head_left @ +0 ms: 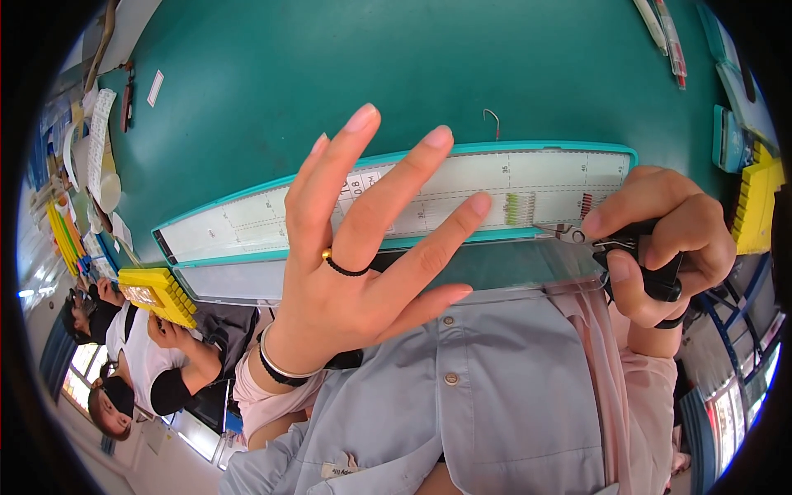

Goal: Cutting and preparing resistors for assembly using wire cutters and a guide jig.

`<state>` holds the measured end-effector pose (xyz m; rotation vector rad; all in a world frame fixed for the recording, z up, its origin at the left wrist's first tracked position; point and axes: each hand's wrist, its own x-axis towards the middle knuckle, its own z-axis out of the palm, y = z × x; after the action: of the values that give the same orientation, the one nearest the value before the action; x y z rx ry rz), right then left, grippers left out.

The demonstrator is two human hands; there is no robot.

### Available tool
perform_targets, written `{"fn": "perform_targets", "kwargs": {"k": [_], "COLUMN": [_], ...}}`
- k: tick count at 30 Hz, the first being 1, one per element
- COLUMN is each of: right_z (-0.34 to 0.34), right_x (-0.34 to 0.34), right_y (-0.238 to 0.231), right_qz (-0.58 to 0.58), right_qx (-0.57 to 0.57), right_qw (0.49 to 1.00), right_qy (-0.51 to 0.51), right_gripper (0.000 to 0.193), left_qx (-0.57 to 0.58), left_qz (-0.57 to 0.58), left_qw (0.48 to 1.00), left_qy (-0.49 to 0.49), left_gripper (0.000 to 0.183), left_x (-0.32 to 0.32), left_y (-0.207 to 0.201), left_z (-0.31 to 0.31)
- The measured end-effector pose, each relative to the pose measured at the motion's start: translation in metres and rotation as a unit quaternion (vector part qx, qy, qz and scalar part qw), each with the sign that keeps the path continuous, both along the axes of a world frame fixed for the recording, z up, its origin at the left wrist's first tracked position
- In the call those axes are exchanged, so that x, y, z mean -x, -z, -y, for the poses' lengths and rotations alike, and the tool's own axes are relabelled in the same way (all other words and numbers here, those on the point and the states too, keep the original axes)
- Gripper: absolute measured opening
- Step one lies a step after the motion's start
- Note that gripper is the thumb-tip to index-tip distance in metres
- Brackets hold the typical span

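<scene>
My left hand (pixel 351 264) hovers over the middle of a long, shallow case (pixel 466 183), its fingers spread and nothing in them. The case has a turquoise rim and a pale, ruled lining. Black-handled pliers (pixel 569 234) are in my right hand (pixel 681 235), their metal tip pointing left at the case's near edge. Close to that tip, a row of small green-ended pieces (pixel 513 209) lies on the lining. A red-ended row (pixel 586 203) is partly hidden by my right hand. Beyond the far rim rests a single fish hook (pixel 497 122) with a red end.
The case's clear lid (pixel 511 268) lies open toward my body. Pens (pixel 662 37) sit at the far right of the green table (pixel 412 66). Yellow boxes (pixel 757 206) stand at the right edge. At the left, a person (pixel 161 355) holds a yellow box (pixel 157 294).
</scene>
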<state>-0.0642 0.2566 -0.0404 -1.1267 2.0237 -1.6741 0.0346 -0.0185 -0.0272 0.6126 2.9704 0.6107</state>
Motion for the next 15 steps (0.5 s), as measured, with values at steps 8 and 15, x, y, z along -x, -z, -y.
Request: {"fn": "perform_targets", "kwargs": {"k": [8,15], "right_z": [-0.001,-0.001], "right_x": [0.000,0.001], "right_y": [0.004,0.010], "right_qz": [-0.004,-0.016], "right_qx": [0.007,0.020], "right_qw": [1.000,1.000], "right_qy": [0.004,0.003], "right_gripper": [0.025,0.025], "left_qx": [0.006,0.006], "left_qz": [0.004,0.004], "left_qw": [1.000,1.000], "left_qy": [0.001,0.001], "left_gripper": [0.053,0.053], "left_x": [-0.001,-0.002], "left_y": [0.000,0.001], "left_z": [0.000,0.001]}}
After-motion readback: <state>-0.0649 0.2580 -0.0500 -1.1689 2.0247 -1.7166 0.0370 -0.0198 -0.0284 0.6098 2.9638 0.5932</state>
